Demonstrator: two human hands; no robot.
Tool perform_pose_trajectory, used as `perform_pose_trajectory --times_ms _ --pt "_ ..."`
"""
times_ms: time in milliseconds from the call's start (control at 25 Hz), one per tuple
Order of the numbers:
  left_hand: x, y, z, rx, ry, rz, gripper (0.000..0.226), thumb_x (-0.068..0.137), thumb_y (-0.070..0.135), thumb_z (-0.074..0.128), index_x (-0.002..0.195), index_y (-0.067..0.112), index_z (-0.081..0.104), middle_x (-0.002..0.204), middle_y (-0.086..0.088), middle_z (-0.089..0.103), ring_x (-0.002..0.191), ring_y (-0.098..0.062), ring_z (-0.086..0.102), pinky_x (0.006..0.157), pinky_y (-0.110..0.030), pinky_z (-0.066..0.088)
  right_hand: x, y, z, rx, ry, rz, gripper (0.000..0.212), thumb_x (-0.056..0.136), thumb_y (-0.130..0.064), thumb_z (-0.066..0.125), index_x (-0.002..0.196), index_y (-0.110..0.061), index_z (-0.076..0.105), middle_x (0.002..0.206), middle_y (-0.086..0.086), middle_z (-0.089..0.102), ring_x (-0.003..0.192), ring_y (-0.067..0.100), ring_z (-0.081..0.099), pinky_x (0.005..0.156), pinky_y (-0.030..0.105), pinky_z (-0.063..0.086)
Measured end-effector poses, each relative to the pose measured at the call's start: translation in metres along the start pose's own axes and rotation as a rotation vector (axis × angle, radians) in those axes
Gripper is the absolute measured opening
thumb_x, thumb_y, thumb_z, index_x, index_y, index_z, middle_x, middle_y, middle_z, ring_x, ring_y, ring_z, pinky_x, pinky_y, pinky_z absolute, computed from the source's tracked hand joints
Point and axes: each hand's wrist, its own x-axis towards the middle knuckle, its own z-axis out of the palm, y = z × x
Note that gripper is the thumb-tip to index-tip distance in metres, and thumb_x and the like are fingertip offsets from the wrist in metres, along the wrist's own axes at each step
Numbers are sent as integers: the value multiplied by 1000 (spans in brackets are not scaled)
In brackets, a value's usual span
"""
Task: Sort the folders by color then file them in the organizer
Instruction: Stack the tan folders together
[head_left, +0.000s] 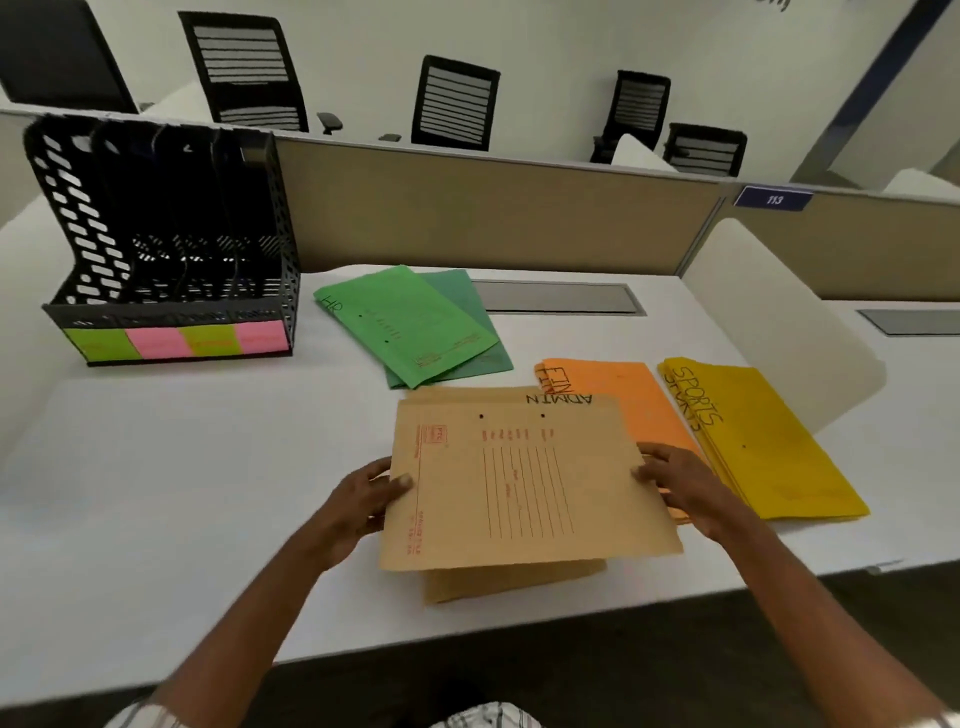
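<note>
head view: brown folder (524, 483) between hands (358, 504) (680, 488)

The white bench (182, 467) has a grey recessed cover (561, 298) near its far edge. A beige partition (493, 208) stands behind it, bearing a blue number plate (774, 199) at right. Black mesh-backed chairs (454, 101) stand beyond.
</note>
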Motion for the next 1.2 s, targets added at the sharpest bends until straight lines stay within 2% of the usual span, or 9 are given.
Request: perform_pose_trajectory --times_ms 160,280,360,480,560,680,840,1000,1200 --pt "-18 -37 15 -339 233 21 63 81 24 78 138 23 52 118 -9 75 101 -28 76 70 -35 62 35 -19 18 38 -1 -46 32 88 -16 72 119 -24 68 116 4 72 99 23 68 71 35 53" --pt "-21 -40 34 -571 369 81 52 88 12 73 134 24 53 121 -8 74 102 -29 75 73 -40 63 49 -22 31 161 23 -65 46 80 -20 82 123 -14 66 105 8 76 90 22 72 71 31 59" --pt "-17 -38 54 -639 398 108 49 92 3 68 133 23 51 123 -7 73 105 -29 74 75 -44 62 50 -16 55 295 42 -41 50 81 -18 81 127 -10 62 105 12 75 92 23 73 76 34 60" --pt "-9 -35 84 -688 431 124 51 91 -1 67 133 22 51 124 -7 72 107 -29 73 76 -45 62 36 -4 110 397 -78 23 43 88 -18 75 128 -13 61 121 7 71 106 20 70 84 34 58" --pt "-5 -35 99 -710 451 142 54 88 0 70 134 21 49 125 -9 71 110 -29 72 79 -47 62 30 3 135 503 -54 48 50 88 -9 75 133 -11 54 130 2 65 113 22 67 89 39 58" --pt "-3 -41 116 -741 423 156 62 81 2 75 134 18 48 128 -12 69 116 -31 69 80 -46 62 31 7 143 618 14 127 45 86 8 69 126 -10 57 123 9 69 111 26 67 88 40 58" --pt "-6 -38 104 -706 475 140 54 85 17 77 133 15 52 126 -14 70 113 -32 70 80 -43 63 38 16 125 584 -58 121 39 87 9 67 110 -23 65 111 4 75 102 21 71 77 32 62" --pt "-18 -27 47 -493 642 36 44 93 36 70 133 21 60 114 -8 71 103 -29 69 73 -42 60 45 28 93 484 -170 113 46 86 6 69 118 -26 61 110 1 77 97 19 74 74 32 62" --pt "-31 -48 46 1 435 -10 47 86 35 78 130 27 67 106 -2 77 104 -24 74 78 -38 64 49 34 73 275 -174 -7 54 89 6 66 131 -27 56 114 4 75 98 23 74 73 36 62"
